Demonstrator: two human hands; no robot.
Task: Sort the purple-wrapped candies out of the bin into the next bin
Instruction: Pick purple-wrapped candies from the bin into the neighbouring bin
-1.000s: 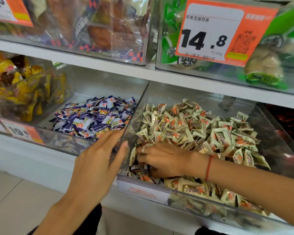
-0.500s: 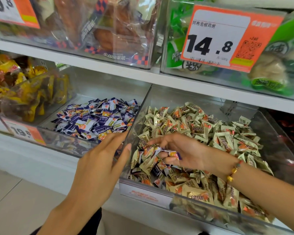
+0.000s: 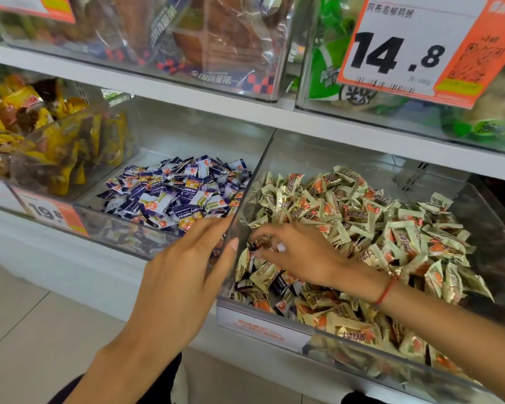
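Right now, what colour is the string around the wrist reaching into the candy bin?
Red. The thin string circles the right hand's wrist; the head view shows it.

Right hand back down among candies, seemingly.

- Purple-and-white wrappers with orange patches on the purple-wrapped candies.
- Pale gold wrappers with orange-red marks on the gold candies.
- Orange and white price tag, black digits.
- Red string bracelet.

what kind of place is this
Most likely a shop's bulk snack aisle: clear bins on white shelves, loose wrapped candies heaped inside, and an orange price tag reading 14.8.
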